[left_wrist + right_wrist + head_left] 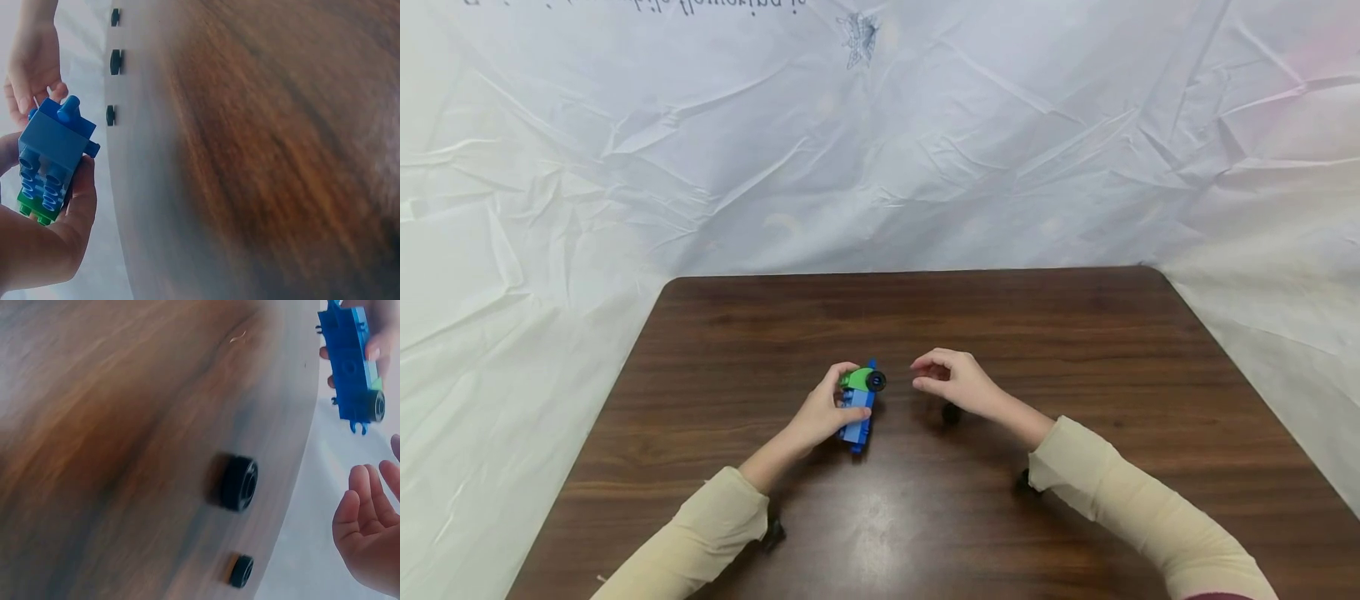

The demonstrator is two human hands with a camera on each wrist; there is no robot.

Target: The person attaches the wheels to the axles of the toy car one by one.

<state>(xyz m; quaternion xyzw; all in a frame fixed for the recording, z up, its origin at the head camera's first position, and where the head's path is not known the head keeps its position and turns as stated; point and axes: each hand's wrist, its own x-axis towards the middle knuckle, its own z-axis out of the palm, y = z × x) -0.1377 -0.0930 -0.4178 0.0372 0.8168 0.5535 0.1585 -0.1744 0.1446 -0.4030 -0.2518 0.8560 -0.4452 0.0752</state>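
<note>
My left hand (815,419) grips a toy vehicle (856,417) of blue blocks with a green block (859,379), holding it above the table. One black wheel (876,381) is on its side at the green end. In the right wrist view, the blue underside (350,365) faces that camera, with small pegs along its edges. To the right of the vehicle, my right hand (958,382) hovers apart from it, fingers loosely bent and holding nothing. A loose black wheel (951,413) lies on the table just below the right hand.
Loose wheels stand on the brown wooden table (737,333): a larger one (240,483) and a smaller one (241,571). The left wrist view shows three, including a near one (110,115). A wrinkled white sheet (850,167) hangs behind the table.
</note>
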